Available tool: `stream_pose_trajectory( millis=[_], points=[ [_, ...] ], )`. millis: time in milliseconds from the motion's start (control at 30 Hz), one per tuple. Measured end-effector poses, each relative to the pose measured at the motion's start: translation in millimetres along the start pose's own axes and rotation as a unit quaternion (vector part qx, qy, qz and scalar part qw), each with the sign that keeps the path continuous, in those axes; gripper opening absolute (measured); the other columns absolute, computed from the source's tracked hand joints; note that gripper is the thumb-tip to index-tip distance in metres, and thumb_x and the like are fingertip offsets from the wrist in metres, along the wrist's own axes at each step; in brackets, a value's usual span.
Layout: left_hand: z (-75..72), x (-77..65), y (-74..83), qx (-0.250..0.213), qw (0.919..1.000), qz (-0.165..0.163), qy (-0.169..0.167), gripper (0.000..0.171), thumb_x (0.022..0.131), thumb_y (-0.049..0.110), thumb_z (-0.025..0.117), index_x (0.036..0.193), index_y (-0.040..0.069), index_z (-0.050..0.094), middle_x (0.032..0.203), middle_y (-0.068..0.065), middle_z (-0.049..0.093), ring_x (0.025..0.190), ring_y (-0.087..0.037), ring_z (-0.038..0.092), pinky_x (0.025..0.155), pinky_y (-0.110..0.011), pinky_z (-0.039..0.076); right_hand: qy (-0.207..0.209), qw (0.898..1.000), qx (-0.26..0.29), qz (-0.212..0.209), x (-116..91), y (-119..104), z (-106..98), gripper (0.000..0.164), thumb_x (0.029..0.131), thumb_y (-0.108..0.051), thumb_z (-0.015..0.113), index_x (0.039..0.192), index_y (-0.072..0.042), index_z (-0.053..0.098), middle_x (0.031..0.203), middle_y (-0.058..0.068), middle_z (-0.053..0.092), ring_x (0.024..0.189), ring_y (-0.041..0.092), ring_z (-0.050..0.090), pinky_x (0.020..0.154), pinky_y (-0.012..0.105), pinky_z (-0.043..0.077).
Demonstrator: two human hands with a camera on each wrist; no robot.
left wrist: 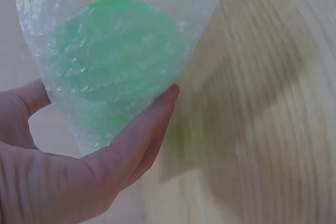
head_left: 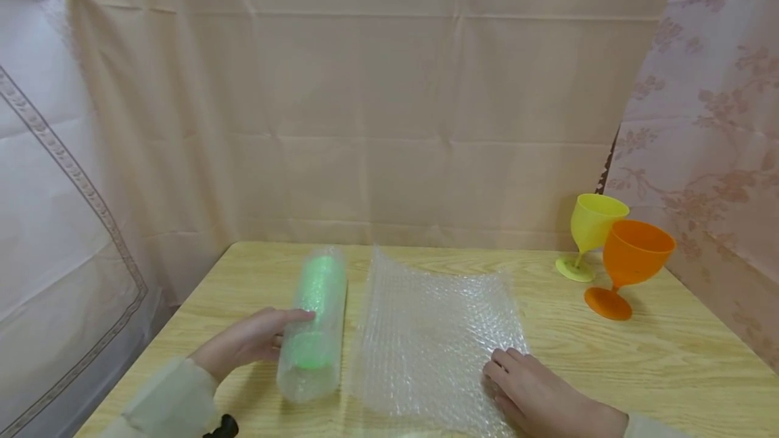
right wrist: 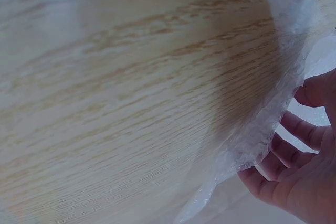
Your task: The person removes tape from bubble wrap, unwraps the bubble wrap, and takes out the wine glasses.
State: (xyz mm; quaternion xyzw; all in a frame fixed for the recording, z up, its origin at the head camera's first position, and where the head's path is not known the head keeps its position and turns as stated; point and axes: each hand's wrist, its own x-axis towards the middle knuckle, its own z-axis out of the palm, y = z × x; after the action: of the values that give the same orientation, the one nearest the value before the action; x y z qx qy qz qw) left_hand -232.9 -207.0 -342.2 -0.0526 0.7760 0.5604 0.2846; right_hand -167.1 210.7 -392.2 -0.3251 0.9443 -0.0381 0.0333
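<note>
My left hand (head_left: 258, 336) grips a green goblet (head_left: 319, 286) rolled in bubble wrap, the thumb on top and the fingers round its left side. The roll lies lengthwise at the left of the table, and its wrap blurs the goblet's outline. In the left wrist view, a round green part (left wrist: 118, 45) shows through the bubbles, between thumb and fingers. To the right of the roll, a flat bubble wrap sheet (head_left: 435, 336) is spread out. My right hand (head_left: 541, 387) touches the sheet's right edge, its fingertips (right wrist: 289, 119) spread along the raised film.
A yellow goblet (head_left: 587, 232) and an orange goblet (head_left: 635, 252) stand upright at the table's back right. The wooden table (head_left: 657, 370) meets a beige cloth (head_left: 395, 120) behind. White cloth (head_left: 61, 222) hangs on the left, a floral cloth (head_left: 718, 140) on the right.
</note>
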Motion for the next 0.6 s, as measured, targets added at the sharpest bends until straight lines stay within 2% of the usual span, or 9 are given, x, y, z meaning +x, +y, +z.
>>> stream_pose_trajectory(
  millis=[167, 300, 467, 600],
  points=[
    [-2.3, -11.5, 15.3, 0.021, 0.9989, 0.043, 0.005, 0.064, 0.096, 0.04, 0.051, 0.134, -0.011, 0.042, 0.123, -0.018, 0.062, 0.102, -0.02, 0.065, 0.089, -0.043, 0.054, 0.019, 1.0, -0.004, -0.017, -0.6, 0.1, 0.1, 0.015, 0.089, -0.027, 0.065, 0.1, -0.023, 0.056, 0.091, -0.014, 0.05, 0.08, 0.003, 0.043, 0.075, 0.028, 0.049],
    [0.1, -19.3, 33.2, 0.032, 0.9971, 0.069, 0.008, 0.063, 0.096, 0.04, 0.051, 0.136, -0.008, 0.042, 0.129, -0.02, 0.059, 0.109, -0.023, 0.063, 0.093, -0.044, 0.053, 0.008, 1.0, 0.005, -0.012, -0.3, -0.3, -0.7, 0.014, 0.09, -0.028, 0.064, 0.1, -0.024, 0.056, 0.091, -0.015, 0.049, 0.081, 0.002, 0.042, 0.077, 0.03, 0.05],
    [13.8, -24.0, 54.1, 0.031, 0.9962, 0.081, 0.007, 0.064, 0.094, 0.04, 0.053, 0.137, -0.005, 0.041, 0.133, -0.019, 0.056, 0.117, -0.027, 0.06, 0.096, -0.046, 0.051, 0.003, 1.0, 0.011, -0.009, -0.4, 0.1, -0.5, 0.014, 0.089, -0.028, 0.065, 0.1, -0.025, 0.056, 0.091, -0.015, 0.048, 0.081, 0.003, 0.042, 0.078, 0.03, 0.05],
    [29.8, -27.1, 66.1, 0.032, 0.9949, 0.096, 0.0, 0.059, 0.094, 0.039, 0.054, 0.134, -0.003, 0.047, 0.132, -0.016, 0.058, 0.121, -0.028, 0.058, 0.097, -0.046, 0.05, 0.005, 1.0, 0.009, -0.006, -0.9, -0.1, -0.6, 0.016, 0.089, -0.028, 0.065, 0.102, -0.024, 0.056, 0.091, -0.015, 0.049, 0.081, 0.003, 0.043, 0.078, 0.031, 0.051]
  ],
)
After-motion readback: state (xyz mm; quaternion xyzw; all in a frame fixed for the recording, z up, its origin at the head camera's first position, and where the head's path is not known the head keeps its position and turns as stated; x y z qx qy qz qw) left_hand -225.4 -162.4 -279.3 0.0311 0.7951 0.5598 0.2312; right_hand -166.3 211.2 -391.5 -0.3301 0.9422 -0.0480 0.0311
